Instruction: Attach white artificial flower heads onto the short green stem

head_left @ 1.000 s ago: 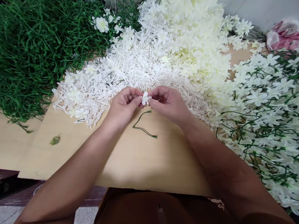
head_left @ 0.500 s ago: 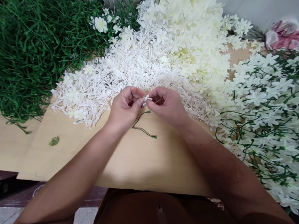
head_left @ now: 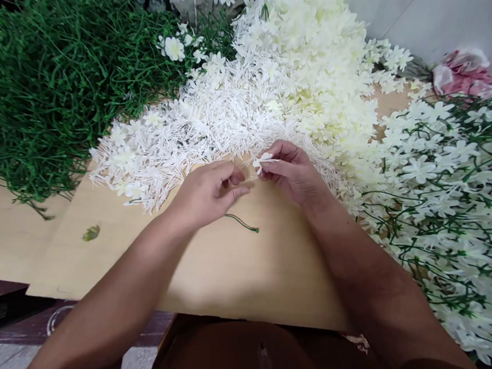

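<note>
A small white artificial flower (head_left: pixel 264 160) is pinched between the thumb and fingers of my right hand (head_left: pixel 292 169). Thin white strands show beside it, partly hidden by the fingers. To its left, my left hand (head_left: pixel 212 192) is apart from the flower, thumb and fingers parted with nothing visible between them. Below that hand, a thin green plastic stem (head_left: pixel 244 223) lies on the tan board (head_left: pixel 236 271), one end covered by the hand. Just beyond both hands spreads a heap of thin white stamen-like pieces (head_left: pixel 218 118).
Green stems (head_left: pixel 68 79) are piled at the back left. Loose pale-yellow petals (head_left: pixel 321 57) are heaped at the back right. White flowers on green stems (head_left: pixel 453 189) fill the right side. A small greenish scrap (head_left: pixel 90 233) lies at left, and a pink-and-white bag (head_left: pixel 464 73) at far right.
My hands were together at the white flower. Now they have parted: the right holds the flower farther right, and the left has let go and come slightly nearer, covering part of the green stem.
</note>
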{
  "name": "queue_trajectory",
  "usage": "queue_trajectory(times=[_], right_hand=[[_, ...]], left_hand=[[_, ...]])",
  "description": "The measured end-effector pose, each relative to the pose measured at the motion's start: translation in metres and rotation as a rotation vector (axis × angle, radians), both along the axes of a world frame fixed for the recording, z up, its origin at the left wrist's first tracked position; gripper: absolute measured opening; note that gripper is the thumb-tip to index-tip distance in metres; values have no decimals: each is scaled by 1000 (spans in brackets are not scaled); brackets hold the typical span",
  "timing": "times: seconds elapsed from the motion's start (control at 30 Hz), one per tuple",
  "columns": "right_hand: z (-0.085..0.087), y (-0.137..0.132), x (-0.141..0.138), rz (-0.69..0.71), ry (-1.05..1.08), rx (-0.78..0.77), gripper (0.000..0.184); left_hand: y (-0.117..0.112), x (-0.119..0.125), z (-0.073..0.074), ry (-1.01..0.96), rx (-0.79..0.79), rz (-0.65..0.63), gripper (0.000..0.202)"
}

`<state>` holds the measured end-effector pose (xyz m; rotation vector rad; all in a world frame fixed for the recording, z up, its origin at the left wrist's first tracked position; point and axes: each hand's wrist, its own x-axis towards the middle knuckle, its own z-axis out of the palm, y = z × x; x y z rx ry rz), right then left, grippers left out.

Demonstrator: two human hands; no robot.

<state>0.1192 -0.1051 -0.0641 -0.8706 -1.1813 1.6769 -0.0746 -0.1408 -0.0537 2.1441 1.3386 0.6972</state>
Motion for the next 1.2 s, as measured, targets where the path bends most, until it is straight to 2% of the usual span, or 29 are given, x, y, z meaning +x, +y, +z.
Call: queue_trajectory(times=[0.07, 0.13, 0.23, 0.33, 0.43, 0.53, 0.63, 0.8, 0.97, 1.2], right_hand=[[-1, 1, 4, 45, 64, -62, 23], [0, 1, 6, 77, 124, -93, 23], [2, 1, 7, 88, 205, -121, 24], [5, 1, 5, 98, 278, -187, 22], [6, 1, 3, 139, 300, -268, 21], [4, 0, 0, 177, 268, -324, 22], [3, -2, -4, 199, 227, -333, 21], [2, -5, -10, 168, 181, -319, 23], [0, -6, -15, 125, 149, -294, 24], [-4, -6, -16, 91, 133, -251, 30]], left_hand=[[1, 0, 0, 181, 9, -77, 19], [2, 3, 0, 295, 28, -87, 12], [4, 8, -3, 319, 14, -54, 13], [5, 9, -7, 202, -40, 25, 10], [6, 8, -11, -87, -134, 156, 6], [6, 10, -7, -419, -250, 217, 5], [3, 14, 0, -583, -338, 240, 12], [2, 17, 2, -604, -328, 280, 9], [4, 15, -2, -570, -304, 253, 8], [5, 14, -1, -556, -315, 242, 10]])
